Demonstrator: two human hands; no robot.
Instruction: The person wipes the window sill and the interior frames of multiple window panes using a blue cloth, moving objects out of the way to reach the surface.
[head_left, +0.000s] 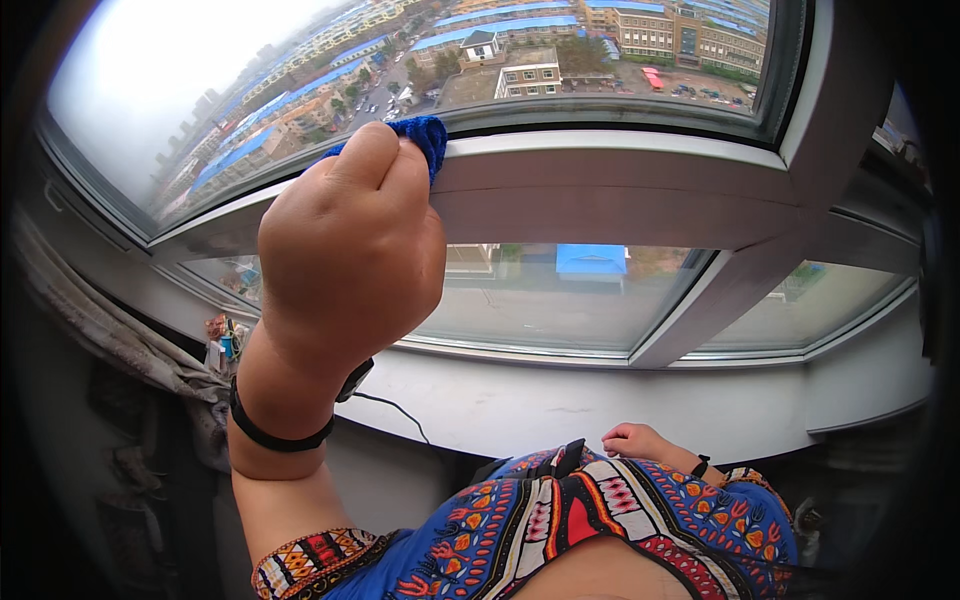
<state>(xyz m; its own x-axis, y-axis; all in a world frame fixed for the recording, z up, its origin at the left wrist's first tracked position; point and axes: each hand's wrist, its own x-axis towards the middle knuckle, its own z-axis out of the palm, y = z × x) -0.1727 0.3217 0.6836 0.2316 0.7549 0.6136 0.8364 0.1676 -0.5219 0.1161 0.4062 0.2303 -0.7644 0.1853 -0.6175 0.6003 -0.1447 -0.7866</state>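
1. While the left hand (pixel 350 240) was raised at about ten o'clock, its fingers were curled tight round a blue cloth (pixel 420 135); the cloth was pressed on the white window frame's (pixel 600 170) horizontal bar, only a corner showing past the knuckles.
2. To wipe well, I judged flat, even pressure along the bar best, the cloth kept bunched under the fingertips; a black wristband (pixel 275 432) sat clear of the frame.
3. At five o'clock the right hand (pixel 632 440) rested loosely closed against the patterned dress (pixel 560 520), beside the sill (pixel 560 400); it held nothing visible.
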